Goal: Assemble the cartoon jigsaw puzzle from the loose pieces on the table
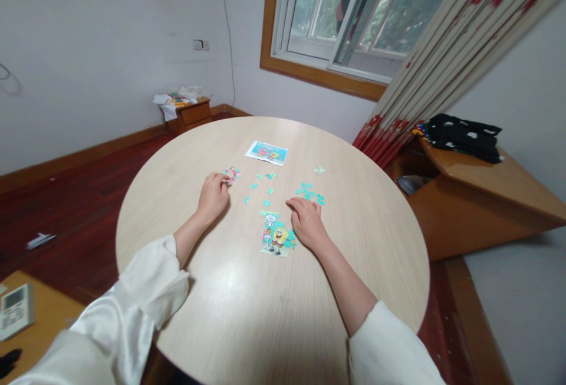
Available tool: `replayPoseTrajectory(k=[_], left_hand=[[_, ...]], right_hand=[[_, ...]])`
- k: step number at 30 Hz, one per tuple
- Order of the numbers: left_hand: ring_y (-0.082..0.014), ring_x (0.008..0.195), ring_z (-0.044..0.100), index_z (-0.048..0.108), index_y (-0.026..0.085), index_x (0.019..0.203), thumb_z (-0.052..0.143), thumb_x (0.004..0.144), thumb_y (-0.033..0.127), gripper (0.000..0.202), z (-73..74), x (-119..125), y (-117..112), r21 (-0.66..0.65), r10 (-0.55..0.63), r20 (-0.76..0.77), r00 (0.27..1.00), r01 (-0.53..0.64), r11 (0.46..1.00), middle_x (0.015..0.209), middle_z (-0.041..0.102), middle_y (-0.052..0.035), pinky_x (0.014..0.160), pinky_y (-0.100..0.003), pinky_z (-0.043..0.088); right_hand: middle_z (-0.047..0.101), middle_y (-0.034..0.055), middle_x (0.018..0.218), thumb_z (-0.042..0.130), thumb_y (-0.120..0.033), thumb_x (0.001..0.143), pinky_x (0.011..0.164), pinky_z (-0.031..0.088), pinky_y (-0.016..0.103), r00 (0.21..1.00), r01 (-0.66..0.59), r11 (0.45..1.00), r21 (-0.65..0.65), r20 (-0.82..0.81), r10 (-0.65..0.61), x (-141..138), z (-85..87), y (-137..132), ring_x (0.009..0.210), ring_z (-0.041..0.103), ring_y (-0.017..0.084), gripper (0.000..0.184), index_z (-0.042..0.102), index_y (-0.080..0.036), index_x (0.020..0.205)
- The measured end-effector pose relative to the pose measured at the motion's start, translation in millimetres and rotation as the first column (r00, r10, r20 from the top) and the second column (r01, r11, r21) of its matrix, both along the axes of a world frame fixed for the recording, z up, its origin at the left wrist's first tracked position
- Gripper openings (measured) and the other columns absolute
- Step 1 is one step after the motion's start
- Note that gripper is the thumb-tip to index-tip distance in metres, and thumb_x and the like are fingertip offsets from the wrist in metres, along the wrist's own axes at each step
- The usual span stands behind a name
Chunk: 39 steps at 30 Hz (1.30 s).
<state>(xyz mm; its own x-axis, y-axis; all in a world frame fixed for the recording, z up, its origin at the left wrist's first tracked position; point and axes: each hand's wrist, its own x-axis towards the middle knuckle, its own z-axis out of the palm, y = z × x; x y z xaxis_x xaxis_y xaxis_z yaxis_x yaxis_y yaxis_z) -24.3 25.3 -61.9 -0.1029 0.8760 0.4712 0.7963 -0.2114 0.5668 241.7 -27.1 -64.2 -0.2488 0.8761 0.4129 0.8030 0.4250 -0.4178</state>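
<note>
On a round light-wood table (pixel 247 308) lies a partly joined cartoon jigsaw (pixel 276 237). My right hand (pixel 306 220) rests palm down at its right edge, fingers curled, close to a cluster of loose teal pieces (pixel 309 191). My left hand (pixel 213 195) is further left, fingers closed in a pinch on a small pink clump of joined pieces (pixel 231 174). Several single teal pieces (pixel 260 191) lie scattered between the hands. A printed reference picture (pixel 266 152) lies flat beyond them. One more piece (pixel 319 170) sits apart to the right.
A tilted wooden desk (pixel 481 196) with dark spotted cloth (pixel 464 134) stands at the right under a curtain (pixel 446 61) and window. A small cabinet (pixel 192 112) with papers is by the far wall. A remote (pixel 15 311) lies at lower left.
</note>
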Motion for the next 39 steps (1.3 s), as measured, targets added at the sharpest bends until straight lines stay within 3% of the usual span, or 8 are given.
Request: replayPoseTrajectory(k=[5, 9, 13, 16, 20, 24, 32, 39], left_hand=[[-0.0269, 0.100, 0.059, 0.069, 0.010, 0.097, 0.042, 0.080, 0.014, 0.033, 1.3, -16, 28, -0.053, 0.105, -0.023, 0.994, -0.106, 0.993, 0.102, 0.066, -0.0153, 0.093, -0.038, 0.043], [-0.0290, 0.098, 0.061, 0.073, 0.010, 0.099, 0.041, 0.082, 0.017, 0.037, 0.3, -23, 39, -0.172, 0.094, -0.105, 0.990, -0.111, 0.979, 0.103, 0.069, -0.0170, 0.090, -0.039, 0.044], [-0.0269, 0.091, 0.064, 0.074, 0.011, 0.100, 0.043, 0.081, 0.020, 0.038, 3.5, -30, 41, -0.276, -0.006, -0.081, 0.997, -0.017, 0.961, 0.101, 0.072, -0.0142, 0.082, -0.035, 0.046], [-0.0246, 0.080, 0.064, 0.073, 0.010, 0.105, 0.053, 0.078, 0.031, 0.039, 7.1, -35, 40, -0.327, -0.109, -0.017, 0.994, 0.097, 0.940, 0.092, 0.073, -0.0109, 0.073, -0.031, 0.047], [-0.0238, 0.081, 0.064, 0.073, 0.009, 0.102, 0.063, 0.070, 0.034, 0.042, 7.8, -37, 38, -0.309, -0.121, -0.007, 0.993, 0.113, 0.944, 0.098, 0.073, -0.0120, 0.073, -0.030, 0.047], [-0.0222, 0.079, 0.064, 0.075, 0.014, 0.089, 0.061, 0.071, 0.031, 0.029, 6.2, -36, 39, -0.309, -0.108, -0.007, 0.994, 0.101, 0.946, 0.094, 0.073, -0.0102, 0.074, -0.030, 0.047], [-0.0237, 0.076, 0.063, 0.075, 0.018, 0.081, 0.060, 0.071, 0.025, 0.020, 2.8, -36, 43, -0.237, -0.085, 0.026, 0.996, 0.089, 0.968, 0.085, 0.073, -0.0098, 0.072, -0.032, 0.046], [-0.0202, 0.071, 0.060, 0.073, 0.015, 0.094, 0.060, 0.072, 0.025, 0.028, 0.0, -36, 46, -0.230, -0.058, 0.084, 0.995, 0.076, 0.970, 0.078, 0.070, -0.0072, 0.070, -0.030, 0.045]], right_hand=[[0.068, 0.0101, 0.109, 0.034, -0.010, 0.084, 0.095, 0.027, 0.044, 0.998, 0.012, 1.000, -0.024, -0.054, -0.013, 2, 1.6, 0, 0.107, 0.057, 0.023, 0.035, 0.062, -0.019, 0.104], [0.069, 0.0099, 0.110, 0.035, -0.010, 0.083, 0.096, 0.028, 0.044, 0.997, 0.021, 0.999, -0.044, -0.071, -0.024, 3, 2.6, 0, 0.107, 0.058, 0.023, 0.035, 0.062, -0.019, 0.103], [0.069, 0.0097, 0.110, 0.035, -0.011, 0.083, 0.096, 0.029, 0.045, 0.996, 0.023, 0.998, -0.052, -0.087, -0.028, 4, 2.4, 1, 0.108, 0.058, 0.023, 0.035, 0.063, -0.019, 0.103], [0.069, 0.0095, 0.110, 0.035, -0.012, 0.083, 0.096, 0.030, 0.044, 0.996, 0.024, 0.999, -0.041, -0.088, -0.027, 5, 1.8, 1, 0.107, 0.058, 0.023, 0.035, 0.063, -0.020, 0.103], [0.069, 0.0093, 0.108, 0.035, -0.012, 0.083, 0.095, 0.030, 0.044, 0.995, 0.027, 0.999, -0.039, -0.092, -0.031, 7, 1.4, 1, 0.106, 0.059, 0.023, 0.035, 0.063, -0.020, 0.102], [0.070, 0.0092, 0.107, 0.035, -0.012, 0.083, 0.095, 0.030, 0.044, 0.994, 0.040, 0.998, -0.048, -0.096, -0.045, 7, 2.2, 1, 0.106, 0.059, 0.023, 0.035, 0.064, -0.020, 0.101], [0.069, 0.0096, 0.109, 0.036, -0.012, 0.083, 0.094, 0.032, 0.044, 0.994, 0.035, 0.998, -0.054, -0.099, -0.041, 8, 2.5, 3, 0.106, 0.058, 0.024, 0.035, 0.065, -0.019, 0.101], [0.069, 0.0093, 0.107, 0.036, -0.011, 0.082, 0.095, 0.032, 0.044, 0.995, 0.015, 0.998, -0.056, -0.098, -0.021, 9, 1.8, 5, 0.106, 0.058, 0.024, 0.035, 0.065, -0.019, 0.101]])
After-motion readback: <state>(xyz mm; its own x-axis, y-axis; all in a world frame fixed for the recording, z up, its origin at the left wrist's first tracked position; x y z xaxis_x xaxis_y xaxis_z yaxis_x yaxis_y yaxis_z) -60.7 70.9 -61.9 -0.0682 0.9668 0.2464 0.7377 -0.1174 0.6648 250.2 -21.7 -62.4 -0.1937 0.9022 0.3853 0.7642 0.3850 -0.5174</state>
